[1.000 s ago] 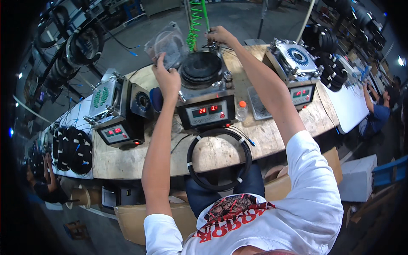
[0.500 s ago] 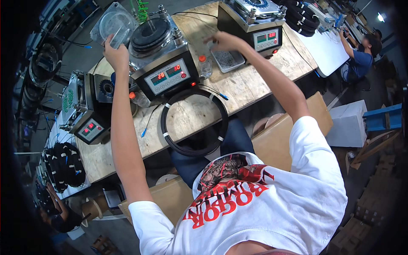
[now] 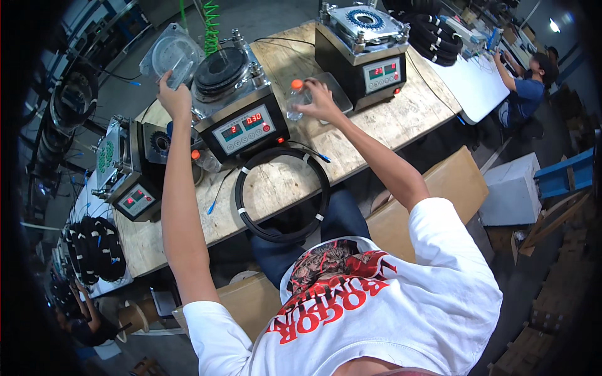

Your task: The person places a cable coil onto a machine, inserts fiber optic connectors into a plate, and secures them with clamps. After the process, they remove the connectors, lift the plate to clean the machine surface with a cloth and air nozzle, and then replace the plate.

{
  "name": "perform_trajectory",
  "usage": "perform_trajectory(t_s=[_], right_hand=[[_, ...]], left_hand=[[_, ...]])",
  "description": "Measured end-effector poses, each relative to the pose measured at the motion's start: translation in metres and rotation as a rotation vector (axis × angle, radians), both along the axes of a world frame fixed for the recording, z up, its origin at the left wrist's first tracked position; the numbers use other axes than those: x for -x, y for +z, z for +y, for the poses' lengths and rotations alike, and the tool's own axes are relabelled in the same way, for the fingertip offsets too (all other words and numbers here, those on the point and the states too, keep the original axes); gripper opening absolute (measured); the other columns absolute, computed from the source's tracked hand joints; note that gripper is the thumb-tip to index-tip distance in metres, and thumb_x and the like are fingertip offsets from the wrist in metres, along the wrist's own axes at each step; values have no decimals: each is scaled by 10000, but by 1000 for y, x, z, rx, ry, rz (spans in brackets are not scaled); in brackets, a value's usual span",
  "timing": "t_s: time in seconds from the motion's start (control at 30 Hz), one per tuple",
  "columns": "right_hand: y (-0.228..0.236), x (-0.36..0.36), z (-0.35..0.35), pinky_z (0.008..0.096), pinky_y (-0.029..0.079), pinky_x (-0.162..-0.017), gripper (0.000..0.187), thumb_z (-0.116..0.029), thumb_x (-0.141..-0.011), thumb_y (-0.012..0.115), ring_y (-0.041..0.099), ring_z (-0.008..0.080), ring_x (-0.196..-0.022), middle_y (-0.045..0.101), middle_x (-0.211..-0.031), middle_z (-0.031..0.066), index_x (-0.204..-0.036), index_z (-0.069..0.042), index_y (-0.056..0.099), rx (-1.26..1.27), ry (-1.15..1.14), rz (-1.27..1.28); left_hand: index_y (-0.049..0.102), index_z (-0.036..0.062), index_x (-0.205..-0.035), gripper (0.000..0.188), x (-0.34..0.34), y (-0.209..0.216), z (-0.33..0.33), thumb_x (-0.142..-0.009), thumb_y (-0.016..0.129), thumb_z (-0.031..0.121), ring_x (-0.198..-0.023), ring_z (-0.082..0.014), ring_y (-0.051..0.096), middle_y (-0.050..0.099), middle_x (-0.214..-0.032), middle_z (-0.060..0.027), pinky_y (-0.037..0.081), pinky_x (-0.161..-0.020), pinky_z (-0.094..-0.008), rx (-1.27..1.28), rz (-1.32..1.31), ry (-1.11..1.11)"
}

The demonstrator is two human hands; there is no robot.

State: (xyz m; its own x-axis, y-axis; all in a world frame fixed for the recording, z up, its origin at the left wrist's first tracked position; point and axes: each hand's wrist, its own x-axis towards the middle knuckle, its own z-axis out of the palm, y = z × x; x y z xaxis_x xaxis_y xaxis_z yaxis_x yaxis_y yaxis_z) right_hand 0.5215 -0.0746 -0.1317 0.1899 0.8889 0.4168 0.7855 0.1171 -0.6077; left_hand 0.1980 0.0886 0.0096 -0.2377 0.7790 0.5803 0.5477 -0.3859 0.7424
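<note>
My left hand [image 3: 174, 99] is closed at the edge of a clear plastic cover [image 3: 177, 51] with a round raised middle, tilted up beside the centre machine [image 3: 235, 109]. That machine has a round black pad [image 3: 221, 70] on its metal top and a lit red display. My right hand [image 3: 322, 103] has its thumb and fingers around a small clear bottle [image 3: 296, 105] with an orange cap, just right of the machine. Behind that hand, a shallow clear tray [image 3: 338, 94] is partly covered by it. A coil of black cable [image 3: 240, 194] with white ties lies at the table's front edge.
Similar machines stand at the right [image 3: 364, 53] and left [image 3: 128, 172] of the wooden table [image 3: 389, 135]. A second orange-capped bottle [image 3: 207, 161] lies near my left forearm. Black cable coils [image 3: 433, 39] rest on a white table, where another person [image 3: 533, 84] sits. A green spiral hose [image 3: 212, 28] hangs behind.
My right hand has come left and down from above the tray to the bottle, which appears slightly raised. The left hand stays at the cover. The centre display's digits have changed.
</note>
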Motion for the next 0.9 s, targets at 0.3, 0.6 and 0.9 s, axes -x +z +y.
perform_trajectory(t_s=[0.3,0.6,0.9], right_hand=[[162,11,71,360,482,-946,519,-171,-751,791,623,301,-1067,644,-1132,157,-1194,-20,567,-194,308,-127],[229,69,90,437,386,-959,463,-106,-729,757,465,228,-1236,608,-1179,35,-1176,-153,645,-480,223,-1113],[252,157,92,430,309,-1094,306,-134,-812,680,410,175,-1348,600,-1312,16,-1110,-198,707,-494,342,-1389]], left_hand=[[652,59,-1152,417,9,-3,5,-740,639,-7,-1181,-435,531,588,-1172,-260,406,-1036,-473,-19,-24,-38],[615,81,-1195,417,2,8,-15,-788,646,-3,-1205,-447,508,487,-1285,-267,401,-1058,-468,51,-51,-25],[625,60,-1162,402,10,0,-10,-767,641,-9,-1159,-471,528,507,-1216,-289,436,-1010,-460,-55,-38,-4]])
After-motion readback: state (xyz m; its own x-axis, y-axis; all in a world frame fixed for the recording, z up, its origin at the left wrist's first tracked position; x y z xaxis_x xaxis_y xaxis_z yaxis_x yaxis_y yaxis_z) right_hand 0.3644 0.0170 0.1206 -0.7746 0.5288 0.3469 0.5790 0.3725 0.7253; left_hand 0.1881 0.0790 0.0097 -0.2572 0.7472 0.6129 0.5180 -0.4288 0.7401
